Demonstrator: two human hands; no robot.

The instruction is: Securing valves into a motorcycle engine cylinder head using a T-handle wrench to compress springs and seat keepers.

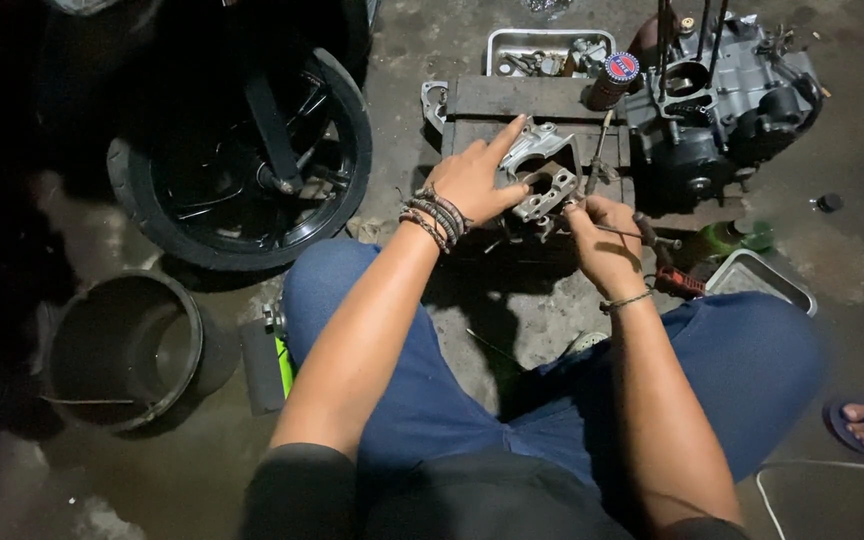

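The cylinder head [544, 178], a pale grey cast-metal block with a dark round opening and lugged, finned edges, sits on a worn wooden block [512, 100] on the concrete floor [412, 60], between the person's knees. It looks heavy for its size, rigid, and probably oily, so it would slip under a loose hold; the flat outer flanks seem the safest places to take it, away from thin fins and machined faces. The left hand [474, 180] lies spread over its left side, index finger stretched out, steadying it. The right hand [602, 240] has its grip pressed together around a thin metal tool [624, 233], the tip at the casting's lower right edge. Close by stand an engine crankcase [722, 100], a metal tray [550, 50], a rubber tyre [242, 160] and a dark bucket [132, 350]
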